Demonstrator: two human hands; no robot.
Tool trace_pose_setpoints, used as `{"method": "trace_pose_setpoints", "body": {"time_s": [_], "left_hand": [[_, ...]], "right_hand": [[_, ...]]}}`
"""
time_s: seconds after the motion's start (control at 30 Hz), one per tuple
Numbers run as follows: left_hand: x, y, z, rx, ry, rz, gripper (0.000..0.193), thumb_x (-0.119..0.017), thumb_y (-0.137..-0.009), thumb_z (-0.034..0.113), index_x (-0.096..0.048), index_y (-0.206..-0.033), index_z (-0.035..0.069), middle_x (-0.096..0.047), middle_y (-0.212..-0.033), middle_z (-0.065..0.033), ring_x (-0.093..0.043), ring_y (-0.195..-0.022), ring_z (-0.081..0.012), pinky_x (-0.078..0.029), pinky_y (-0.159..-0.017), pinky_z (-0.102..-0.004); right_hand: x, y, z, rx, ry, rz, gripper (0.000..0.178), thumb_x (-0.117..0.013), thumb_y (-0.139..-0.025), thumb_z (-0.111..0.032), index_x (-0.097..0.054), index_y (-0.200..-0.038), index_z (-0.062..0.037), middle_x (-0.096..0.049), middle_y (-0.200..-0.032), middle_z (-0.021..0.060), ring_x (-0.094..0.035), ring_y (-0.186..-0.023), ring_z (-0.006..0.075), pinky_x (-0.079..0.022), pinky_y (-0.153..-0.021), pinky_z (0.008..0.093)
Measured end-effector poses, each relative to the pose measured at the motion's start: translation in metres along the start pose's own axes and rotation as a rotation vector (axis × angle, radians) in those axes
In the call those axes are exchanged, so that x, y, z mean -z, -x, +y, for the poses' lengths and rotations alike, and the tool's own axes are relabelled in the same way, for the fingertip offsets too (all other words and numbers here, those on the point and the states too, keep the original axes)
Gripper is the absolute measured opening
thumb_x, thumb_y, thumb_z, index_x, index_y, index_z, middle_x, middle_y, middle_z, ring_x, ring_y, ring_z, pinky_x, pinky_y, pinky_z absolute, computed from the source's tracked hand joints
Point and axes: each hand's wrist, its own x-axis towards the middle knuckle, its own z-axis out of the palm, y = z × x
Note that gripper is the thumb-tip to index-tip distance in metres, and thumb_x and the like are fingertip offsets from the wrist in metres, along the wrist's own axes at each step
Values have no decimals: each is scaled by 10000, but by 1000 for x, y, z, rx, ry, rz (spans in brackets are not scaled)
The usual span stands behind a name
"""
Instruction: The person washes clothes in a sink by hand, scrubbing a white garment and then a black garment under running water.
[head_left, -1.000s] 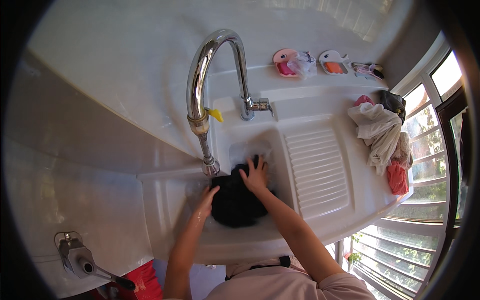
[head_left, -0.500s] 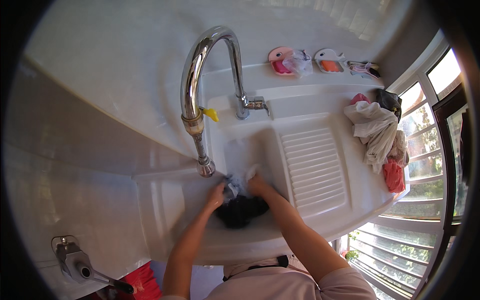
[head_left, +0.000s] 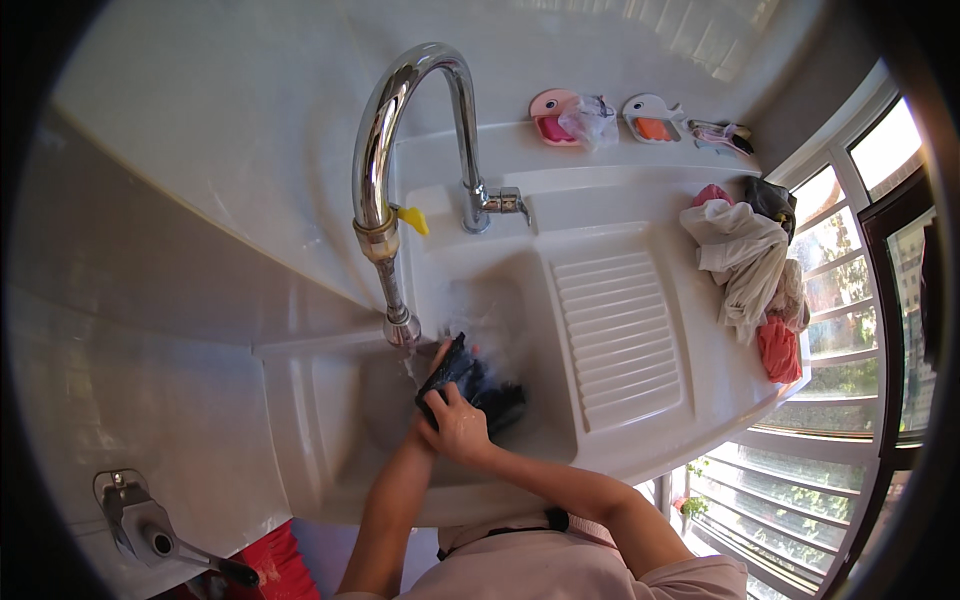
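Note:
A wet black cloth garment (head_left: 497,402) is bunched over the sink basin, its exact kind hard to make out. My right hand (head_left: 460,428) is closed on its near left part, fingers curled into the fabric. My left hand (head_left: 441,353) reaches up under the same garment; a bit of skin shows at its far edge, but the fingers are covered. The wrists sit close together, the right over the left. From the chrome faucet's spout (head_left: 402,328) a thin stream of water falls just left of the garment. Splashing water (head_left: 480,310) blurs the basin behind it.
Right of the basin (head_left: 540,330) lies a ribbed washboard (head_left: 620,330). A heap of white garments (head_left: 740,250) and a coral cloth (head_left: 778,348) lie at the counter's right end. Whale-shaped soap dishes (head_left: 553,118) stand along the back ledge. A lever-handled fixture (head_left: 150,525) is at lower left.
The right hand has moved left, across to the left hand. The black garment has been lifted and now covers the left hand. A white bit near the hands no longer shows.

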Motion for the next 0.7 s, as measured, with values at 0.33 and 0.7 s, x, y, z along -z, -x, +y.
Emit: {"method": "trace_pose_setpoints", "body": {"time_s": [0.33,0.7], "left_hand": [[-40,24,-19,95,-186,376,399,-407,-952,390,-545,-1183,96,-602,-1139,-44,-561,-1056,-169,-448,-887,-333],[-17,51,-36,398,-174,198,377,-492,-931,383,-575,-1123,70,-617,-1098,-51,-587,-998,-170,-454,-911,-321]], "right_hand": [[2,-63,66,-316,261,140,238,-598,-822,-299,-518,-876,-81,-575,-808,146,-607,-617,370,-492,-537,464],[49,-45,69,-345,266,-162,269,-577,-837,-330,-532,-927,-80,-627,-837,188,-613,-768,405,-488,-649,512]]}}
